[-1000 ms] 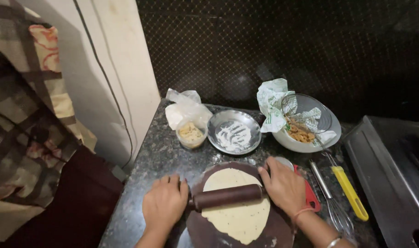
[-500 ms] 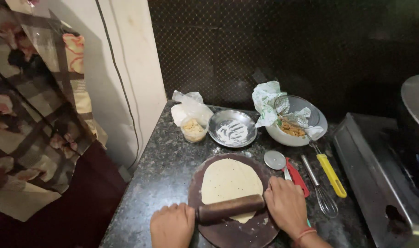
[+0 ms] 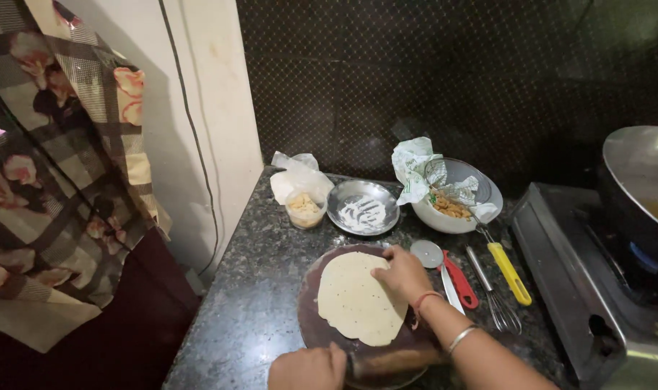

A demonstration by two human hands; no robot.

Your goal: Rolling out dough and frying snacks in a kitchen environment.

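Hands first: our left hand [image 3: 307,368] grips one end of the wooden rolling pin [image 3: 395,361] at the near rim of the round board [image 3: 311,318]; our right hand [image 3: 402,274] lies open, fingers flat on the thin dough round [image 3: 354,296] at the board's centre. Beside the board we list a red-handled cutter [image 3: 459,280], then a whisk [image 3: 495,296]. Farther back: a floured steel plate [image 3: 363,208], a small cup [image 3: 305,209], a lined bowl [image 3: 451,206]. Risk, we judge: the thin sheet tearing if lifted unevenly.

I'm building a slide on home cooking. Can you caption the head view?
Right hand presses the rolled flatbread on a round board; left hand grips the rolling pin.
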